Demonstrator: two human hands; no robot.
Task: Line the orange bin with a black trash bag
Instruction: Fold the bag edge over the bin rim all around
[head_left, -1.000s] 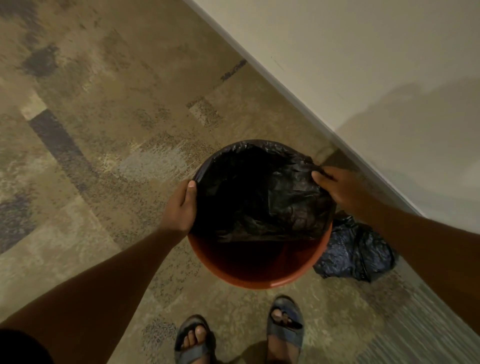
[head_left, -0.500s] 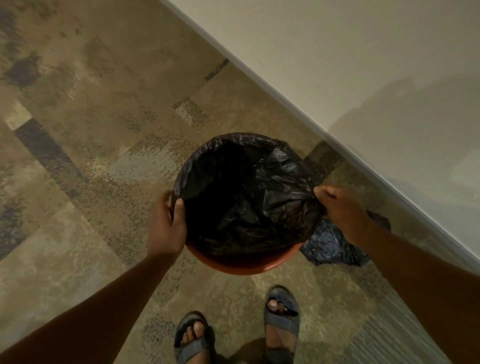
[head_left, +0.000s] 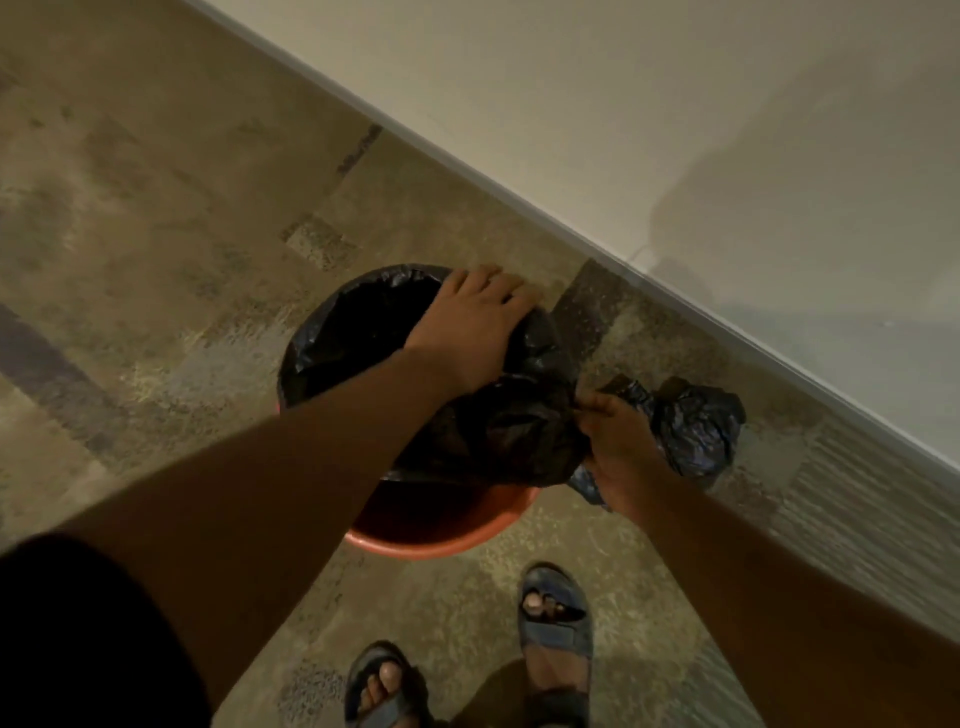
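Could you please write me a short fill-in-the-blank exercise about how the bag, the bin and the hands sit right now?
1. The left hand reaches across to the ____ side of the orange bin.
2. The right hand grips the black trash bag at the bin's ____ side.
3. The bin's near rim is ____ by the bag.
4. A second tied black bag lies on the ____ beside the bin.

Missing words: far; right; uncovered; floor
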